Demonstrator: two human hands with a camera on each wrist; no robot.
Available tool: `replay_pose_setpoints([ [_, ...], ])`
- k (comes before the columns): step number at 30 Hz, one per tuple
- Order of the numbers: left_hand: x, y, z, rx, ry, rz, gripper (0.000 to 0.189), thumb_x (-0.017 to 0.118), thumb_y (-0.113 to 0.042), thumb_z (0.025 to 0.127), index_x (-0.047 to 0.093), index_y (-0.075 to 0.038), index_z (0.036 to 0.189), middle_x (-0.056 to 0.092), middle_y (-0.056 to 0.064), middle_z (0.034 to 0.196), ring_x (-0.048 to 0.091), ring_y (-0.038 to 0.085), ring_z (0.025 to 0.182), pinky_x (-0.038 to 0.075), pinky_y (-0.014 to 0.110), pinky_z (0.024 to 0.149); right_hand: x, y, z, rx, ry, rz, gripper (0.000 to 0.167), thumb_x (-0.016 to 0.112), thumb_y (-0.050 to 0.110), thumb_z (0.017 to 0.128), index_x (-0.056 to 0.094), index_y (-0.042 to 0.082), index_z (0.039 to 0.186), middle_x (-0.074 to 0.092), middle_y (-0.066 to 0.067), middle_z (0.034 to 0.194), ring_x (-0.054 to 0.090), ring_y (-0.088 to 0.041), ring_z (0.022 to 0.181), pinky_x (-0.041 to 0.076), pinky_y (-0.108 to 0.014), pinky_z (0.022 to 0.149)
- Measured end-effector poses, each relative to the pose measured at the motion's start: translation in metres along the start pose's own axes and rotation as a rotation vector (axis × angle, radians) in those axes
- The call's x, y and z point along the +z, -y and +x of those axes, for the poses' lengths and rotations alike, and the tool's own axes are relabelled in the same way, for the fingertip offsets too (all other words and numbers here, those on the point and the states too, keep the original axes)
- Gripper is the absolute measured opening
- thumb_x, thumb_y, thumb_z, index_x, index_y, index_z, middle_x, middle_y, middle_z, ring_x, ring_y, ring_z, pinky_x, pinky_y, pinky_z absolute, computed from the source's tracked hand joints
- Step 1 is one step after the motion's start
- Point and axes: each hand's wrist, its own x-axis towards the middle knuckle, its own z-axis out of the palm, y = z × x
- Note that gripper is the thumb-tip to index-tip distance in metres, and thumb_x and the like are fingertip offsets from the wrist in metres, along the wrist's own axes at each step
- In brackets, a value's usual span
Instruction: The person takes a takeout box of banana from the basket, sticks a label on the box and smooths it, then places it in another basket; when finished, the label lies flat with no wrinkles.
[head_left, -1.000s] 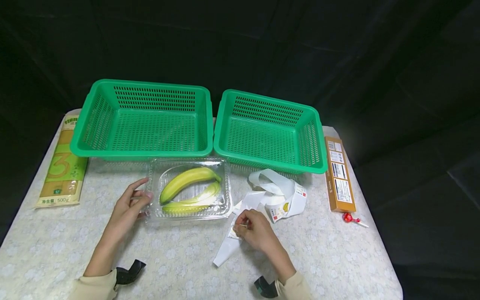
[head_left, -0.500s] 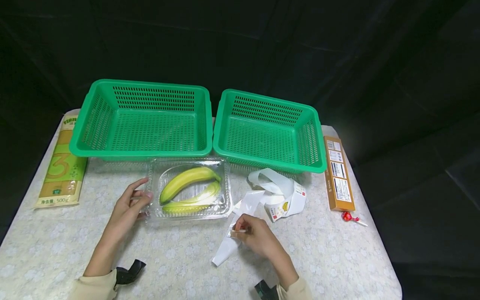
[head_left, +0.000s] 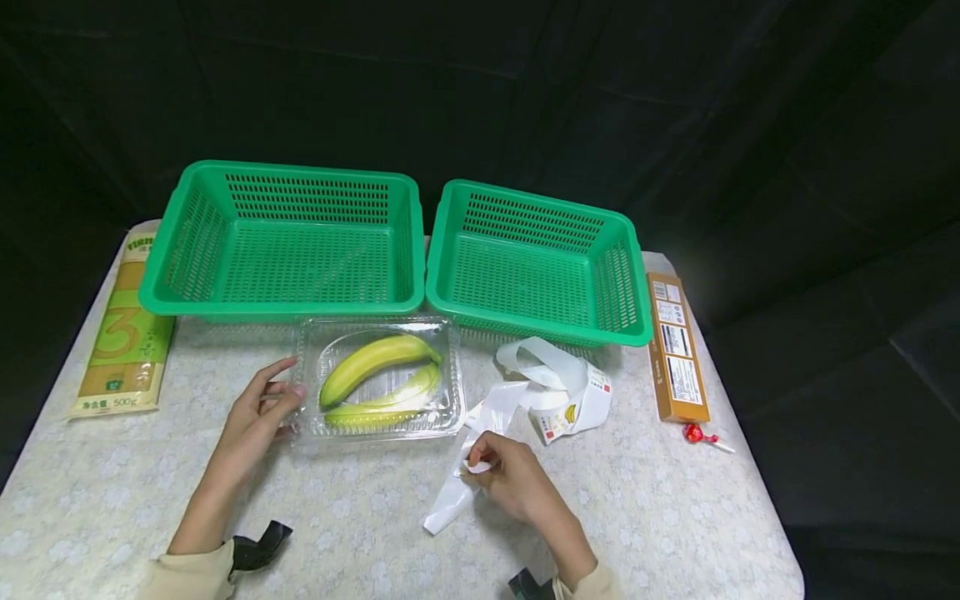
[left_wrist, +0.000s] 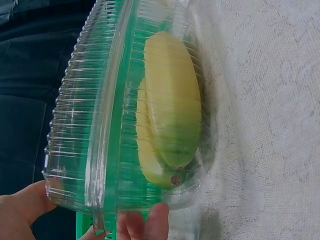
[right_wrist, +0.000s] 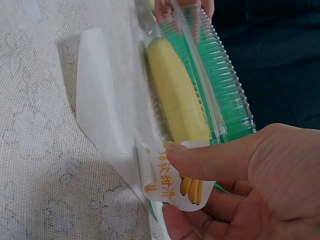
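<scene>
We see two bananas [head_left: 378, 358] lying side by side inside a clear box [head_left: 390, 430], lid down, on the table [head_left: 360, 517] just in front of the left basket [head_left: 303, 262]. Our left hand [head_left: 255, 417] grips the box's left end, thumb above and fingers below. Behind it, the left basket and the right basket [head_left: 521, 279] sit next to each other, both green with slotted walls and floors. Our right hand [head_left: 513, 475] pinches a white label [right_wrist: 167, 182] between thumb and fingers, just over the strip [head_left: 500, 406] that runs along the box's right side and loops up towards the right basket. On the label we read 绵软甜滑 in orange beside a picture of bananas; the strip's loops carry banana pictures and small red squares. At the far left, the pack [head_left: 123, 333] shows a large 3 and 净含量 500g; we cannot make out all its top lettering. At the right, the orange carton [head_left: 677, 350] has white panels and a barcode, print too small to read, and a red lollipop [head_left: 693, 433] lies near its front end.
</scene>
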Motion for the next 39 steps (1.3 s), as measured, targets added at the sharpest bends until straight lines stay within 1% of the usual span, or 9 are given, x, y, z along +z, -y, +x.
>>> replay_pose_setpoints([
  [10, -0.001, 0.001, -0.001, 0.017, -0.004, -0.009, 0.062, 0.054, -0.035, 0.104, 0.03, -0.016, 0.159, 0.047, 0.009, 0.127, 0.056, -0.005, 0.088, 0.056, 0.023, 0.071, -0.001, 0.008, -0.004, -0.022, -0.006, -0.013, 0.022, 0.068, -0.01, 0.081, 0.064, 0.012, 0.083, 0.072, 0.0, 0.09, 0.064, -0.013, 0.083, 0.051, -0.02, 0.071],
  [17, -0.003, 0.002, -0.004, 0.021, -0.017, -0.035, 0.061, 0.052, -0.035, 0.105, 0.03, -0.015, 0.158, 0.046, 0.01, 0.131, 0.054, -0.011, 0.09, 0.056, 0.021, 0.073, -0.001, 0.014, -0.005, -0.048, 0.015, -0.015, 0.024, 0.066, -0.011, 0.081, 0.066, 0.013, 0.084, 0.072, 0.003, 0.09, 0.063, -0.007, 0.087, 0.051, -0.02, 0.074],
  [21, -0.003, 0.001, -0.006, 0.022, -0.066, -0.009, 0.06, 0.052, -0.035, 0.105, 0.032, -0.014, 0.157, 0.047, 0.013, 0.136, 0.053, -0.013, 0.093, 0.055, 0.016, 0.073, 0.0, 0.017, -0.005, -0.059, 0.015, 0.021, 0.021, 0.071, -0.008, 0.081, 0.066, 0.012, 0.084, 0.073, 0.001, 0.089, 0.064, -0.011, 0.089, 0.052, -0.02, 0.073],
  [24, -0.002, 0.0, -0.008, 0.047, -0.135, 0.075, 0.059, 0.055, -0.036, 0.104, 0.036, -0.015, 0.156, 0.05, 0.015, 0.138, 0.057, 0.0, 0.107, 0.051, 0.012, 0.077, 0.001, 0.019, -0.004, -0.067, 0.027, 0.061, 0.02, 0.075, -0.006, 0.08, 0.067, 0.013, 0.083, 0.073, 0.001, 0.089, 0.064, -0.01, 0.089, 0.052, -0.02, 0.073],
  [28, 0.0, -0.004, -0.014, 0.111, -0.248, 0.12, 0.056, 0.059, -0.031, 0.102, 0.042, -0.013, 0.152, 0.051, 0.019, 0.139, 0.053, 0.029, 0.127, 0.054, 0.034, 0.099, 0.0, 0.024, -0.004, -0.084, 0.062, 0.113, 0.022, 0.074, -0.007, 0.081, 0.068, 0.015, 0.084, 0.073, 0.002, 0.091, 0.062, -0.007, 0.09, 0.053, -0.021, 0.075],
  [31, 0.004, -0.011, -0.019, 0.186, -0.373, 0.064, 0.05, 0.063, -0.02, 0.1, 0.05, -0.01, 0.147, 0.052, 0.017, 0.138, 0.047, 0.028, 0.133, 0.046, 0.051, 0.11, -0.003, 0.029, -0.004, -0.109, 0.077, 0.135, 0.021, 0.074, -0.005, 0.082, 0.069, 0.015, 0.086, 0.073, 0.001, 0.092, 0.062, -0.006, 0.09, 0.052, -0.022, 0.076],
  [35, 0.01, -0.022, -0.025, 0.333, -0.538, -0.009, 0.047, 0.071, -0.005, 0.091, 0.06, -0.009, 0.137, 0.057, 0.004, 0.13, 0.049, 0.006, 0.126, 0.041, 0.027, 0.112, -0.008, 0.039, -0.003, -0.165, 0.075, 0.158, 0.017, 0.077, 0.001, 0.083, 0.069, 0.015, 0.088, 0.074, -0.001, 0.094, 0.063, -0.006, 0.09, 0.053, -0.023, 0.077],
  [37, 0.013, -0.027, -0.028, 0.432, -0.567, -0.043, 0.048, 0.073, 0.002, 0.087, 0.064, -0.007, 0.132, 0.06, 0.0, 0.125, 0.051, -0.001, 0.121, 0.041, 0.016, 0.105, -0.011, 0.044, -0.001, -0.192, 0.082, 0.174, 0.015, 0.077, 0.003, 0.084, 0.07, 0.015, 0.09, 0.074, -0.003, 0.095, 0.063, -0.006, 0.09, 0.054, -0.023, 0.078],
  [39, 0.017, -0.03, -0.031, 0.545, -0.545, -0.093, 0.048, 0.074, 0.01, 0.083, 0.065, -0.002, 0.129, 0.063, -0.004, 0.12, 0.055, -0.002, 0.117, 0.043, 0.013, 0.104, -0.014, 0.048, 0.0, -0.216, 0.098, 0.202, 0.014, 0.078, 0.006, 0.085, 0.07, 0.014, 0.093, 0.073, -0.005, 0.096, 0.063, -0.005, 0.091, 0.054, -0.023, 0.079],
])
